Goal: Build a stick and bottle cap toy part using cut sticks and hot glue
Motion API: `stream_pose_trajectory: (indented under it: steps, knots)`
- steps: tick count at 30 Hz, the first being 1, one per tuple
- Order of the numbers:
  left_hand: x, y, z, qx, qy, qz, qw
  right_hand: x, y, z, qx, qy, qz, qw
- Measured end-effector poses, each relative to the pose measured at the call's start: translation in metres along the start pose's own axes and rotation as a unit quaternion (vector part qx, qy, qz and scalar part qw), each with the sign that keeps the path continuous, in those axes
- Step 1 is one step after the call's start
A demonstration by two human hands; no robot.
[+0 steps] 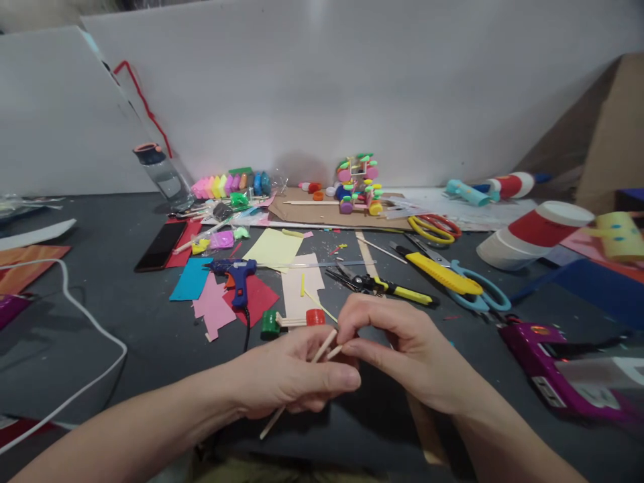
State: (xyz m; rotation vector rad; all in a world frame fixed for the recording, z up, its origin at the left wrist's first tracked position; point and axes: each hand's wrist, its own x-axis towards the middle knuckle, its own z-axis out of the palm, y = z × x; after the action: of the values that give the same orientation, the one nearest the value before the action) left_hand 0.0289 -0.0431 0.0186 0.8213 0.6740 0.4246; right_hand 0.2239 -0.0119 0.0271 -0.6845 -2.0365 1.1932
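Note:
My left hand (296, 372) is closed around thin wooden sticks (272, 424), held low over the front of the table. Two pale stick ends poke out between its thumb and fingers, and one stick's tail slants down below the palm. Thumb and index finger of my right hand (407, 349) pinch at these upper ends; the fingers partly hide the exact contact. Just beyond my left hand lies a small piece with a green cap (270, 325), a red cap (315, 316) and sticks between them. A blue glue gun (242, 278) rests on coloured paper behind it.
Pliers (369, 282), a yellow utility knife (443, 274) and blue-handled scissors (480, 285) lie right of centre. A purple device (548, 369) and paper cups (536, 235) stand at right. A phone (161, 247), a water bottle (168, 178) and a white cable (95, 322) are at left.

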Motion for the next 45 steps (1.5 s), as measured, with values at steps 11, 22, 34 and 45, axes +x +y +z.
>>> stream_pose_trajectory:
  steps: [11,22,34,45]
  knots:
    - [0.005,0.001,0.005,0.091,-0.023,-0.132,0.987,-0.002,0.003,0.004,0.040,0.004,0.081,0.996]
    - [-0.005,0.005,-0.013,0.029,0.074,0.085,0.993,-0.002,0.010,0.007,0.247,0.113,0.103,0.957]
    - [0.022,-0.015,0.022,0.058,0.242,0.405,0.880,0.005,0.004,0.038,0.443,0.239,0.063,0.862]
    - [0.035,-0.012,0.022,0.002,0.255,0.441,0.861,0.000,0.011,0.042,0.454,0.210,0.102,0.860]
